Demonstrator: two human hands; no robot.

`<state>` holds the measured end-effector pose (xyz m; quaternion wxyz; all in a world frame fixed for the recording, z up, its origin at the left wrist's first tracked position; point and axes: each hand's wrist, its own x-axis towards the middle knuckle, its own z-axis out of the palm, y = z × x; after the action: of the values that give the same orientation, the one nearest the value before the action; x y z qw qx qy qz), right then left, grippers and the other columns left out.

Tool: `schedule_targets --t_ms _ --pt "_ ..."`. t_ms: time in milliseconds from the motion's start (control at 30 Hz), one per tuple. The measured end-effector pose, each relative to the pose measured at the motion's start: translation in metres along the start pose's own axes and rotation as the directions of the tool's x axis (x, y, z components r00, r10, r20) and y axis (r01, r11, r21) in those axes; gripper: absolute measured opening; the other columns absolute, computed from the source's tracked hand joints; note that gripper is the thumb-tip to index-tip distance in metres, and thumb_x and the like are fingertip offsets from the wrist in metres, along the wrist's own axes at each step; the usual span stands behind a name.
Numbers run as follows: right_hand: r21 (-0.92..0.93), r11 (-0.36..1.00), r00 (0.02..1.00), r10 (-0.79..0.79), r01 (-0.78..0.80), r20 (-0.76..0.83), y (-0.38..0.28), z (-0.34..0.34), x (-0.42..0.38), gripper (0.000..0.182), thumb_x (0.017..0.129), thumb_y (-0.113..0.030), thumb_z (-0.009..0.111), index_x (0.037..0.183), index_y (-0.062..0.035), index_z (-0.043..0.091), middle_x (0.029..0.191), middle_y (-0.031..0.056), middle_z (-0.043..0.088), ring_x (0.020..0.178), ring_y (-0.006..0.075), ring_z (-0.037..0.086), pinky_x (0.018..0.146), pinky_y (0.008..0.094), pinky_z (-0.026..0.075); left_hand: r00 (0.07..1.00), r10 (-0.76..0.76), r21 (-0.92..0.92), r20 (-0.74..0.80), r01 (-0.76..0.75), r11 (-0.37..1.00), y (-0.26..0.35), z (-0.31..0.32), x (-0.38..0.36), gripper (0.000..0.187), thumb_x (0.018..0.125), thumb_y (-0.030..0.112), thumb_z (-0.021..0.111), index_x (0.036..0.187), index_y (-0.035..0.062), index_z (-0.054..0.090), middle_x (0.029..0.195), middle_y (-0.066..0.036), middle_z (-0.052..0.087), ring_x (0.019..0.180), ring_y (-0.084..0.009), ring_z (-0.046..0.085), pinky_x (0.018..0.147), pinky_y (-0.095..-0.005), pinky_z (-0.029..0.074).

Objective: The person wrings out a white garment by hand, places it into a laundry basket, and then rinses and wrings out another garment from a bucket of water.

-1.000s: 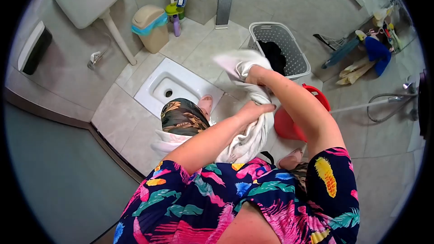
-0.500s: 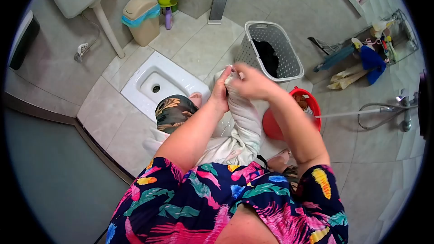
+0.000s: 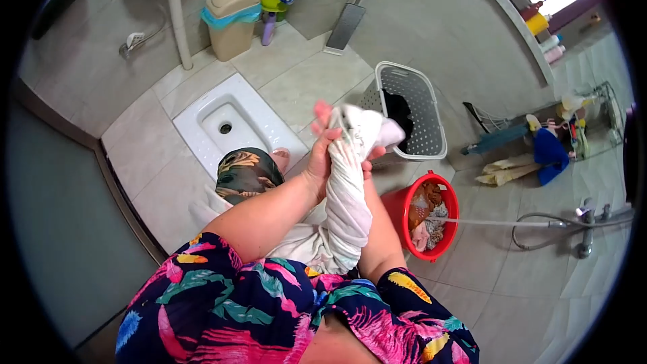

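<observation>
A long white wet-looking cloth [image 3: 347,195], twisted like a rope, runs from my lap up between my hands. My left hand [image 3: 322,155] grips its left side near the upper end, the fingertips smeared by motion. On the other side, my right hand [image 3: 372,158] is wrapped around the cloth, mostly hidden behind it. The cloth's bunched upper end flops over to the right, blurred. Its lower part is spread across my lap, beside a dark leaf-patterned trouser leg [image 3: 249,175].
A red bucket [image 3: 409,222] of wet clothes stands at right, water from a wall tap [image 3: 586,229] streaming into it. Behind it is a grey laundry basket [image 3: 426,121] with dark cloth. A squat toilet [image 3: 263,125] lies ahead left, a beige bin [image 3: 232,40] beyond.
My right hand has come down and behind the cloth from above its end. The cloth's upper end now stands up and flops right. The view has shifted, showing more of the bucket.
</observation>
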<state>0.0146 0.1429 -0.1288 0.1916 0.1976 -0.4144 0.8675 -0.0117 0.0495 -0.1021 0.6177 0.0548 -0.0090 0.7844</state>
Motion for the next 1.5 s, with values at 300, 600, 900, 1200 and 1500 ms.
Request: schedule_targets --t_ms 300,600,900,1200,1500 --pt "0.514 0.83 0.927 0.341 -0.217 -0.159 -0.077 -0.038 0.059 0.056 0.092 -0.039 0.053 0.124 0.0062 0.045 0.089 0.0083 0.06 0.081 0.0213 0.06 0.077 0.0366 0.053 0.92 -0.235 -0.093 0.312 0.276 0.957 -0.014 -0.003 -0.013 0.09 0.068 0.061 0.073 0.134 0.0077 0.042 0.101 -0.013 0.061 0.088 -0.0271 0.064 0.088 -0.0504 0.05" --pt "-0.648 0.063 0.65 0.143 -0.759 -0.747 -0.062 -0.062 0.062 0.04 0.08 -0.027 0.065 0.109 -0.0003 0.062 0.096 0.0114 0.064 0.081 0.0194 0.06 0.071 0.0335 0.05 0.879 0.246 0.752 -0.409 0.171 0.637 -0.028 -0.021 0.018 0.06 0.075 0.029 0.07 0.117 -0.0071 0.047 0.106 -0.022 0.061 0.096 -0.032 0.062 0.086 -0.0394 0.048" --pt "-0.394 -0.721 0.344 0.226 -0.571 -0.911 -0.023 -0.102 0.057 0.06 0.073 -0.039 0.07 0.119 -0.0019 0.06 0.113 0.0183 0.064 0.107 0.0291 0.061 0.091 0.0363 0.047 0.756 0.359 0.837 -0.547 0.503 0.215 -0.012 -0.049 0.024 0.11 0.068 0.033 0.073 0.145 -0.0053 0.003 0.126 -0.033 0.049 0.117 -0.0384 0.052 0.099 -0.0361 0.04" --pt "-0.521 -0.743 0.379 0.378 -0.42 -0.844 -0.028 -0.048 0.086 0.068 0.078 -0.038 0.066 0.127 0.0054 0.048 0.12 0.0211 0.059 0.11 0.0313 0.059 0.09 0.0375 0.047 0.888 0.238 0.8 -0.394 0.203 0.564 0.004 -0.037 0.018 0.12 0.066 0.016 0.074 0.149 0.0101 -0.012 0.139 -0.023 0.038 0.122 -0.0282 0.046 0.097 -0.0337 0.041" --pt "0.003 0.953 0.665 0.213 -0.302 -0.716 -0.073 -0.048 0.046 0.055 0.088 -0.05 0.055 0.115 -0.0017 0.052 0.112 0.0168 0.058 0.092 0.032 0.061 0.077 0.0378 0.053 1.0 0.009 0.064 0.025 -0.01 0.998 0.042 -0.008 -0.006 0.052 0.076 0.032 0.055 0.117 -0.0011 0.049 0.091 -0.015 0.059 0.068 -0.0258 0.062 0.065 -0.0378 0.055"
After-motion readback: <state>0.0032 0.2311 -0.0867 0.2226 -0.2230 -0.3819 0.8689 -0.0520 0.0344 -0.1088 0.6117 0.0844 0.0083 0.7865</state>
